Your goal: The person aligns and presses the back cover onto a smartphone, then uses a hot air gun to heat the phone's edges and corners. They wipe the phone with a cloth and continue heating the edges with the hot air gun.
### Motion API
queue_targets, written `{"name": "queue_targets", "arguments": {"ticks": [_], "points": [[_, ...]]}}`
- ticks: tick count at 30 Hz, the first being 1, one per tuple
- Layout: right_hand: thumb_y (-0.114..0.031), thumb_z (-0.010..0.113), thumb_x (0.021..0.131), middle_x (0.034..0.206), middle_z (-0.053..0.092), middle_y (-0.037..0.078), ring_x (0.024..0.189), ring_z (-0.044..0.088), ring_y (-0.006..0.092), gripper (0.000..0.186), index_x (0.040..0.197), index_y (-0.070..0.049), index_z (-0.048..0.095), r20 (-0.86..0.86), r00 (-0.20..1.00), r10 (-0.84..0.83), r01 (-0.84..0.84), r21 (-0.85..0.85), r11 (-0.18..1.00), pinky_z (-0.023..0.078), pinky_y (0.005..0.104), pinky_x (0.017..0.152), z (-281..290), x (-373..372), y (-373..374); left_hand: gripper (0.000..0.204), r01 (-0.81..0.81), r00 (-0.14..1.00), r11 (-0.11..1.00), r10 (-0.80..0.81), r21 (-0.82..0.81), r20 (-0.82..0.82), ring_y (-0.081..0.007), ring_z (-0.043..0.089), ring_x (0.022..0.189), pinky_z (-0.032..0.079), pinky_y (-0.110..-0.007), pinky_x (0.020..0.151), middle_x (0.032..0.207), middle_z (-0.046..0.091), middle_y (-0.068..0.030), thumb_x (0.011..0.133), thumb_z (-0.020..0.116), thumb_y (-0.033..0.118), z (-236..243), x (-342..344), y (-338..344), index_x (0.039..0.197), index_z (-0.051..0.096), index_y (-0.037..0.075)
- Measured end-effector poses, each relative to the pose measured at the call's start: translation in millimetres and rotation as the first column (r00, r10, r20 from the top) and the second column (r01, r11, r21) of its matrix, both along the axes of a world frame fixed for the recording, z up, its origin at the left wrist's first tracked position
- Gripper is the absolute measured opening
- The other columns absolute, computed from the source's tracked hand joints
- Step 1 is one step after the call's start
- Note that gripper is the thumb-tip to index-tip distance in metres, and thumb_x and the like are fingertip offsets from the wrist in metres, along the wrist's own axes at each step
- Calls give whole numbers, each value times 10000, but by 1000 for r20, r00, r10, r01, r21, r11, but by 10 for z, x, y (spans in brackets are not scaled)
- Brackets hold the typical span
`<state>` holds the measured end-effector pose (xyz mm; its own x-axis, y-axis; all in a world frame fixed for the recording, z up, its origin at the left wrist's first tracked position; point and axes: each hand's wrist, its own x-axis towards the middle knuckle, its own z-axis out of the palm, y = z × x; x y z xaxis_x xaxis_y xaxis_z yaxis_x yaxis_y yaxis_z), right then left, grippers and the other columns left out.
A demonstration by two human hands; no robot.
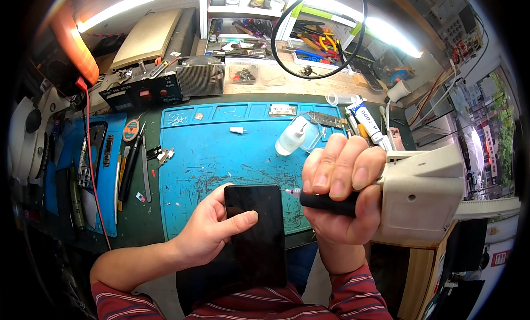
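Note:
My left hand (212, 226) grips a black smartphone (256, 242) by its left side, thumb lying across the dark glass. The phone is tilted up at the near edge of the blue work mat (215, 154). My right hand (345, 179) is closed around the black barrel of a glue dispenser (422, 196) with a bulky off-white body. Its thin nozzle points left at the phone's upper right edge; whether it touches I cannot tell. Beyond my right hand a translucent squeeze bottle (290, 138) leans on the mat, close to a small white cap (238, 130).
At the left lie tweezers (145, 173), phone parts and a red cable (91, 154). White-blue glue tubes (364, 121) stand at the back right. A black station box (141, 93) and trays of pliers (314, 41) line the back; a black cable loop (274, 41) hangs above.

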<state>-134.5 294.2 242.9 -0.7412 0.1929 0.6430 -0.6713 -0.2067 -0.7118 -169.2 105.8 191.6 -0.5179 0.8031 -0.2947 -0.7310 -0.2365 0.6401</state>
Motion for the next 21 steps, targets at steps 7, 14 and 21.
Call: {"name": "queue_targets", "arguments": {"ticks": [7, 14, 21], "points": [[-287, 562, 917, 799, 487, 7, 773, 500, 141, 200, 896, -123, 450, 6, 1000, -3, 3, 6, 1000, 450, 268, 642, 6, 2, -2, 450, 2, 1000, 1000, -2, -2, 7, -175, 562, 1104, 475, -348, 947, 1228, 550, -113, 897, 609, 40, 5, -3, 4, 1287, 388, 8], [-289, 565, 914, 796, 486, 6, 768, 498, 139, 203, 892, -124, 449, 5, 1000, 0, 0, 9, 1000, 452, 268, 640, -5, 1, 1, 441, 11, 1000, 1000, -11, 0, 2, -177, 555, 1114, 469, -353, 953, 1235, 545, -113, 899, 608, 49, 13, -6, 3, 1281, 391, 8], [-302, 572, 910, 787, 486, 2, 759, 496, 132, 212, 889, -130, 450, 11, 1000, -21, 20, 18, 1000, 454, 263, 626, -11, 0, -15, 440, 15, 1000, 1000, -15, -9, 12, -177, 555, 1113, 469, -354, 950, 1234, 545, -112, 899, 613, 58, -9, -12, 2, 1277, 394, 10]]}}
